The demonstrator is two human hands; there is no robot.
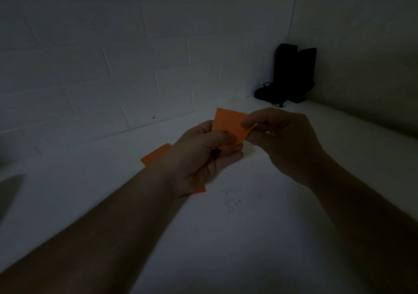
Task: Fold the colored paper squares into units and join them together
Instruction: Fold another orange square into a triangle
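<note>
Early yet, both hands work one orange paper (228, 124) above the middle of the white counter (248, 237), the left hand (201, 155) gripping its near end, the right hand (280, 139) pinching its right edge, while more orange paper (156, 155) waits flat beneath the left wrist, nothing visibly joined.

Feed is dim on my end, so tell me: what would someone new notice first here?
The orange paper glows at mid-frame, held above the white table, with the left hand gripping its lower part and the right hand pinching its right edge. More orange paper on the table peeks out from under the left wrist. A black object stands in the far right corner against the wall.
</note>
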